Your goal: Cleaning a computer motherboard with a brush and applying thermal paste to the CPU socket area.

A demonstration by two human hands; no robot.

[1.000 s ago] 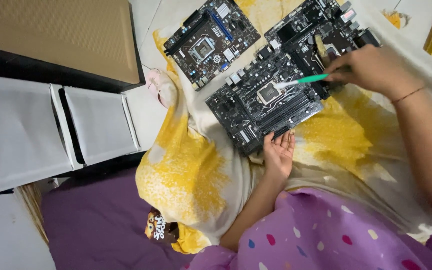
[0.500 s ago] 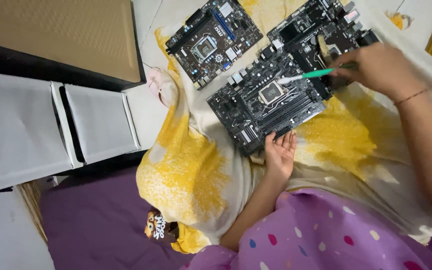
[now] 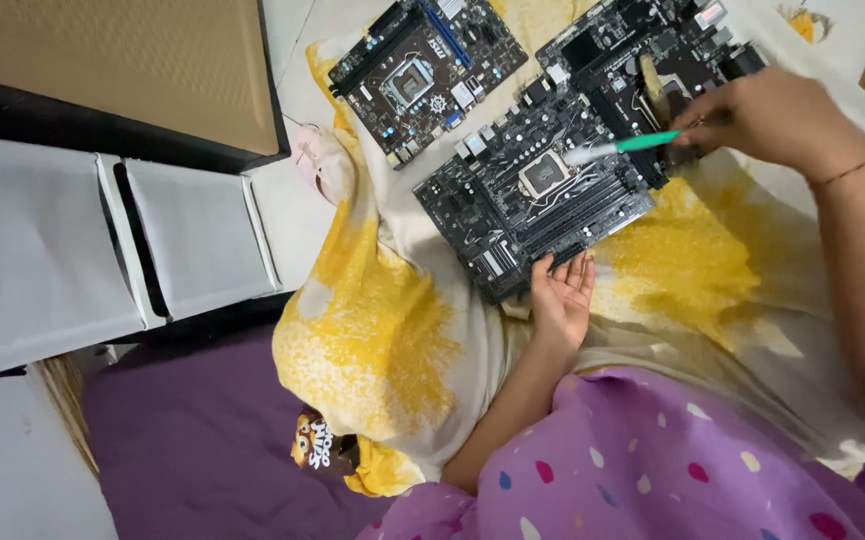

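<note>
A black computer motherboard [image 3: 523, 205] lies on a white and yellow cloth [image 3: 383, 330]. My right hand [image 3: 768, 120] grips a green-handled brush [image 3: 618, 148], and its pale tip rests beside the square processor socket [image 3: 545, 173]. Palm up, my left hand [image 3: 563, 295] has its fingertips against the board's near edge and holds nothing. Two more motherboards lie farther back, one at the left [image 3: 423, 65] and one at the right [image 3: 648, 60].
A purple sheet [image 3: 193, 440] covers the surface below the cloth. A polka-dot purple garment [image 3: 643, 470] fills the lower right. White fabric bins [image 3: 103, 250] and a brown padded board [image 3: 103, 60] stand at the left. A small snack wrapper [image 3: 318, 445] lies by the cloth's edge.
The brush tip has shifted slightly along the middle board near the socket. My left hand has stayed at the board's edge.
</note>
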